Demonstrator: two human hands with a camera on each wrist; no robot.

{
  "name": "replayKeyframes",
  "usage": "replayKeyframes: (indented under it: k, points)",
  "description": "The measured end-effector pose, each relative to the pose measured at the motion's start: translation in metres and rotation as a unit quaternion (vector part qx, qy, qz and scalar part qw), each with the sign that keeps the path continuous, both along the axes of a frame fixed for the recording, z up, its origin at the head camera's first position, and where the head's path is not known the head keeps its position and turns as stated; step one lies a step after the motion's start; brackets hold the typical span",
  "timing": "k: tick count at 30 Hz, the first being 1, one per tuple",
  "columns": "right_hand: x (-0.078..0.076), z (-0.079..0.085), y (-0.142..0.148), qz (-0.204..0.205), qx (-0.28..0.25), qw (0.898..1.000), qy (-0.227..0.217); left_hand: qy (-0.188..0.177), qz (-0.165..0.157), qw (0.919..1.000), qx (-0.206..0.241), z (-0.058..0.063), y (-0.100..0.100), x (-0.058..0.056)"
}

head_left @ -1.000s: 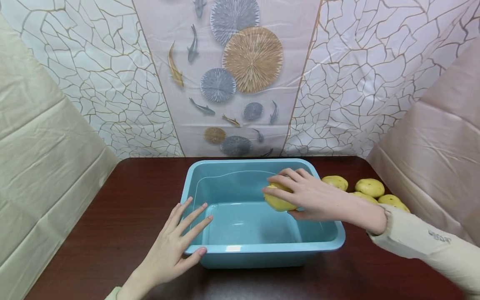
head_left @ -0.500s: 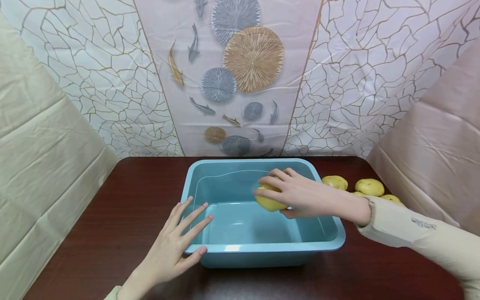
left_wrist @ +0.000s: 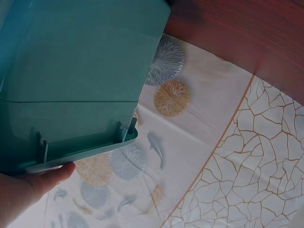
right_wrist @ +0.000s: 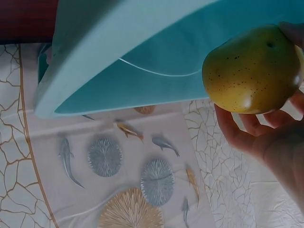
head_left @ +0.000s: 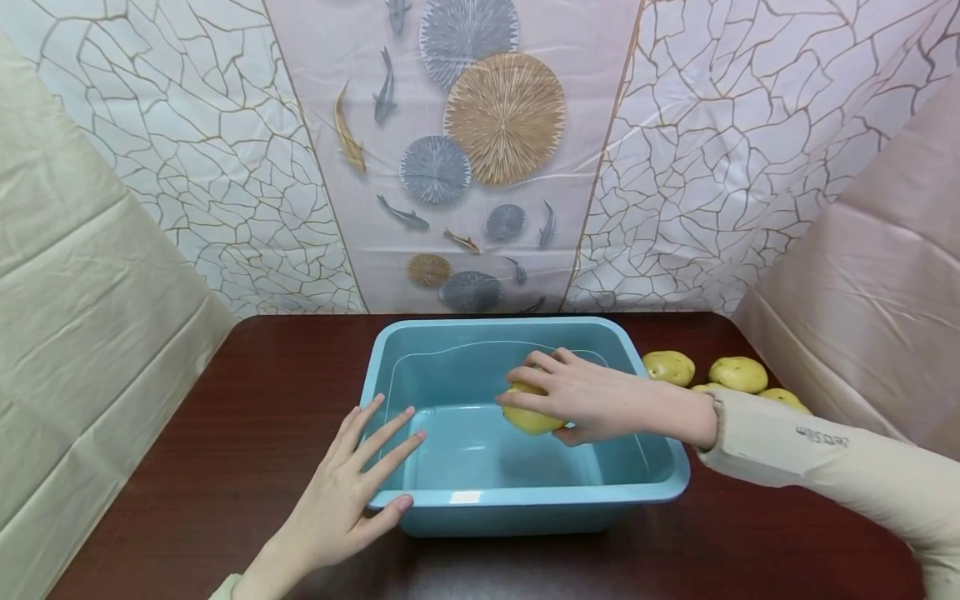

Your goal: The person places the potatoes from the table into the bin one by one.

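A yellow potato [head_left: 531, 417] with small dark specks is gripped by my right hand [head_left: 581, 398], over the inside of a blue plastic basin [head_left: 525, 497]. The right wrist view shows the potato [right_wrist: 251, 71] large, with fingers curled round its underside and a thumb at its top. My left hand [head_left: 341, 483] lies at the basin's near left corner, fingers spread and straight over the rim. In the left wrist view the thumb [left_wrist: 59, 175] touches the basin's rim from outside. The basin's floor shows bare beneath the held potato.
Several more yellow potatoes [head_left: 738, 375] lie on the dark red-brown table [head_left: 300, 400] right of the basin, partly hidden by my right forearm. Behind the table hangs a patterned cloth [head_left: 480, 167], with plain cloth walls at both sides.
My right hand has moved left and slightly down with the potato, further over the basin. The left hand keeps its place on the rim.
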State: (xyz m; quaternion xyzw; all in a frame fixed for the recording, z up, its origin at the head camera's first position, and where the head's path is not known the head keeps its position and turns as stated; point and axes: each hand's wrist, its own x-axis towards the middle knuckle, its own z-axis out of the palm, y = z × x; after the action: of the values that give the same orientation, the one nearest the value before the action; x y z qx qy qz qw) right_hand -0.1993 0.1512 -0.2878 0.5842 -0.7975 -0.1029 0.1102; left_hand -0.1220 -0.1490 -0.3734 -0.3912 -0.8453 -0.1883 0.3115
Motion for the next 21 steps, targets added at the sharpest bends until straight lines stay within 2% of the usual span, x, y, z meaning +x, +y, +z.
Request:
replayKeyframes:
  k: [21]
  points:
    - [-0.0052, -0.0085, -0.0016, 0.01, 0.024, 1.0, -0.002, 0.001, 0.005, 1.0, 0.001, 0.0007, 0.0009, 0.0008]
